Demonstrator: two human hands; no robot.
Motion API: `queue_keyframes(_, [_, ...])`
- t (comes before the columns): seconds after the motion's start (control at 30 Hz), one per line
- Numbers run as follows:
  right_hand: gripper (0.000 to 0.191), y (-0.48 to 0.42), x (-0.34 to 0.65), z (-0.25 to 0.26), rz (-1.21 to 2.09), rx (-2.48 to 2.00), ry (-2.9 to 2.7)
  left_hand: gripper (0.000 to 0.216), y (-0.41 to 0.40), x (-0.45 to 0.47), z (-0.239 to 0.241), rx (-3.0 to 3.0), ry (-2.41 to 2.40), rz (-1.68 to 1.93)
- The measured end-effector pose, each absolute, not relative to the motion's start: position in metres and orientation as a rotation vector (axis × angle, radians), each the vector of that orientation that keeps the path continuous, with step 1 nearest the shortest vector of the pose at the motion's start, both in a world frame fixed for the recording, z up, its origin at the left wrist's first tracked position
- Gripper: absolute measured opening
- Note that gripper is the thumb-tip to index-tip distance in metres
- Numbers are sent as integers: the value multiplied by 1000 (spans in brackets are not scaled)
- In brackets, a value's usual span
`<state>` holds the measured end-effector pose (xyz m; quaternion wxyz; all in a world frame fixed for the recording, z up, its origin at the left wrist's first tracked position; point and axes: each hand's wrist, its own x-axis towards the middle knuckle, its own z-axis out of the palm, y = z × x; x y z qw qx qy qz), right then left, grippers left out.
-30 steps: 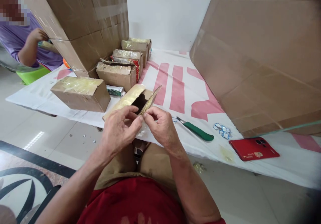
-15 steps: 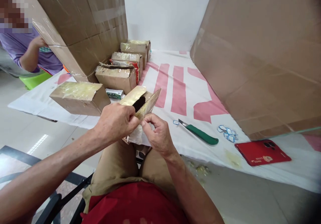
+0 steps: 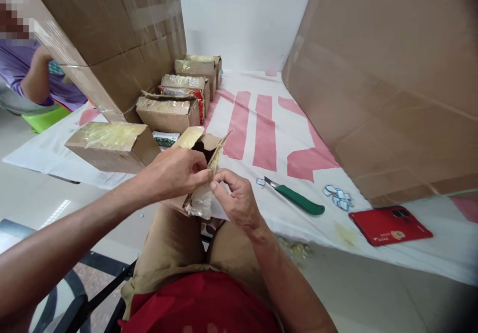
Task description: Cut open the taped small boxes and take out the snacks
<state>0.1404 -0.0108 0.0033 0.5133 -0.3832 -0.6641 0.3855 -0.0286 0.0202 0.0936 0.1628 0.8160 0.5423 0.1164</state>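
A small cardboard box (image 3: 211,143) with raised flaps and a dark inside sits at the table's front edge, above my knees. My left hand (image 3: 184,168) lies across its near side, thumb and fingers pinched together. Beside it, my right hand (image 3: 235,196) is closed in a pinch too, its thumb tip almost meeting the left thumb. Both pinches are at crumpled clear tape (image 3: 201,202) that hangs from the box's near edge. The exact bit between the fingertips is small and partly hidden. To the right lies a green utility knife (image 3: 298,199), its blade showing.
Several small taped boxes (image 3: 168,114) line the left, with another closed box (image 3: 108,141) nearer and a small green-white packet (image 3: 165,139). Tall cardboard panels (image 3: 392,89) flank the table. Blue-edged labels (image 3: 338,197) and a red phone (image 3: 391,226) lie right. A co-worker (image 3: 41,74) sits at left.
My left hand has slid slightly right and down along the box, its thumb closer to my right hand. More of the hanging tape shows below. The view has shifted a little.
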Motion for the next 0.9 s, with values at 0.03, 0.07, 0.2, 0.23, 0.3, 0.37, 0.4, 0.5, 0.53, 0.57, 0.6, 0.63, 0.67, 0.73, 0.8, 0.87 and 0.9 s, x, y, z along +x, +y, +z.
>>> queue_keyframes(0.03, [16, -11, 140, 2, 970, -900, -1580, 22, 24, -30, 95, 2296, 1503, 288])
queue_keyframes(0.07, [16, -10, 140, 0, 1014, -882, -1565, 21, 27, -31, 96, 2266, 1479, 251])
queue_keyframes(0.2, [23, -6, 141, -4, 1115, -829, -1554, 14, 34, -31, 100, 2232, 1570, 209])
queue_keyframes(0.23, [27, -4, 141, -2, 1130, -813, -1551, 14, 36, -30, 101, 2240, 1588, 194])
queue_keyframes(0.3, [36, 1, 142, 4, 1154, -821, -1540, 16, 37, -29, 103, 2242, 1593, 123])
queue_keyframes(0.37, [42, 7, 142, 12, 1135, -912, -1558, 20, 38, -29, 106, 2220, 1587, 45])
queue_keyframes(0.4, [44, 10, 141, 15, 1101, -977, -1585, 21, 38, -30, 107, 2208, 1586, 23])
queue_keyframes(0.5, [42, 15, 137, 23, 994, -1103, -1686, 22, 36, -32, 108, 2194, 1585, 20])
queue_keyframes(0.53, [40, 16, 136, 24, 974, -1117, -1706, 22, 35, -32, 108, 2191, 1580, 21])
queue_keyframes(0.57, [38, 17, 135, 25, 963, -1124, -1724, 21, 34, -32, 108, 2189, 1578, 23])
queue_keyframes(0.6, [36, 18, 134, 26, 954, -1129, -1743, 21, 33, -32, 108, 2192, 1582, 29])
queue_keyframes(0.63, [34, 19, 134, 26, 943, -1133, -1762, 21, 33, -31, 108, 2201, 1594, 41])
queue_keyframes(0.67, [32, 19, 134, 26, 931, -1136, -1776, 22, 32, -31, 107, 2215, 1610, 58])
queue_keyframes(0.73, [31, 21, 133, 25, 925, -1122, -1784, 23, 32, -31, 107, 2240, 1639, 94])
queue_keyframes(0.8, [31, 21, 133, 21, 948, -1080, -1757, 24, 32, -32, 106, 2236, 1645, 118])
queue_keyframes(0.87, [31, 21, 134, 14, 994, -1019, -1711, 24, 31, -34, 105, 2211, 1639, 141])
queue_keyframes(0.9, [30, 21, 134, 10, 1015, -988, -1686, 24, 30, -35, 104, 2198, 1635, 155])
